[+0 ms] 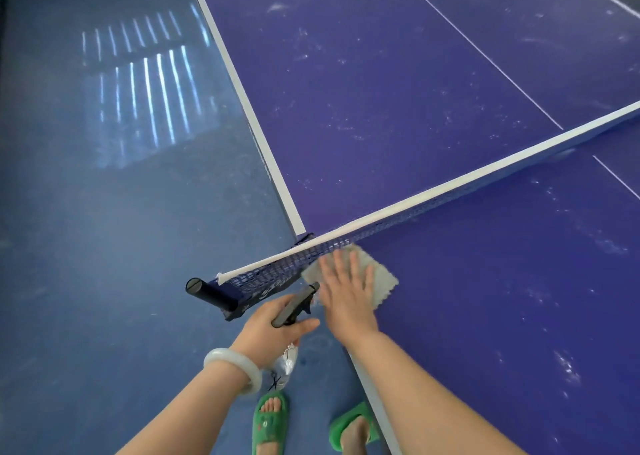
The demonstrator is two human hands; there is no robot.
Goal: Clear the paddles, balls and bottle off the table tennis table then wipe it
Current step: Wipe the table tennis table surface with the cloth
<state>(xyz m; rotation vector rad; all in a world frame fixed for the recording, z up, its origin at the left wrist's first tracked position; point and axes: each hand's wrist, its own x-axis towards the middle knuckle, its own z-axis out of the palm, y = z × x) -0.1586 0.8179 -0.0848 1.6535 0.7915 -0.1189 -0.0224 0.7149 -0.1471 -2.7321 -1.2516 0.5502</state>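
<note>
At the surface [485, 281]'s 6 o'clock edge, by the net [415, 208], wiping looks under way. R hand [346, 291] lies flat, fingers spread, on the cloth [382, 276]. L hand [266, 330], at its 8 o'clock, grips a spray bottle [294, 305]. Next: sweep twd 3 o'clock w/ steady pressure.

Bare forearms; pale jade-like bangle [232, 368] on left wrist; green fuzzy slippers [270, 423].

Nubby cloth [375, 274]; matt table [485, 281], seemingly scuffed
</note>
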